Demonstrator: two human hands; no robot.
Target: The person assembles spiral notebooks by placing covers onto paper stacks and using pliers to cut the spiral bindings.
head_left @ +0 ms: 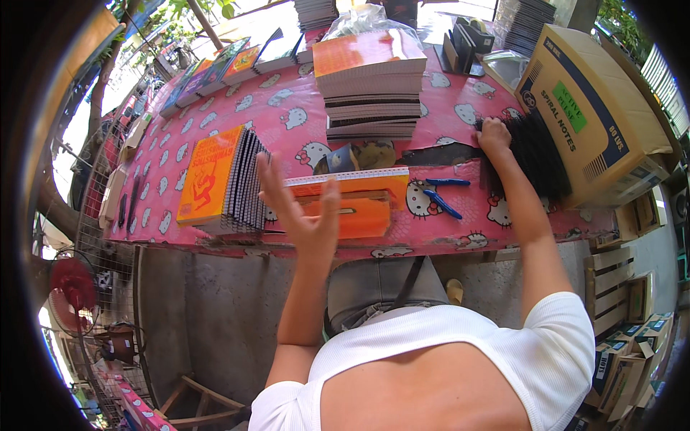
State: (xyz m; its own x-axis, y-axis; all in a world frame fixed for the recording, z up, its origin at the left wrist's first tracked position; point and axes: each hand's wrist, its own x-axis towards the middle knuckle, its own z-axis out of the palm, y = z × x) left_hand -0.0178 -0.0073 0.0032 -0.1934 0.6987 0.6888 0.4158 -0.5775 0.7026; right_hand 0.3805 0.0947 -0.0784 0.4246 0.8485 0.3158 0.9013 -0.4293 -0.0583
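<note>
My left hand [305, 208] is raised with its fingers spread and nothing in it, in front of an orange-covered notebook [392, 181] with a punched white edge. That notebook lies across an orange-and-wood holder [363, 219] at the table's near edge. Farther right, my right hand [494, 136] has its fingers curled on the far end of a heap of black spiral binding coils [535, 161]; how many coils it grips is hidden. Between the hands lies a pair of blue-handled pliers [447, 182]. Left of my left hand stands a stack of orange notebooks [208, 179], their bound edges toward it.
A tall stack of notebooks [370, 86] rises behind the holder. On the right a large cardboard box [589, 115] lies beside the coils. More books [241, 65] line the far left edge of the pink patterned table [248, 104]. A red fan [73, 291] stands at left.
</note>
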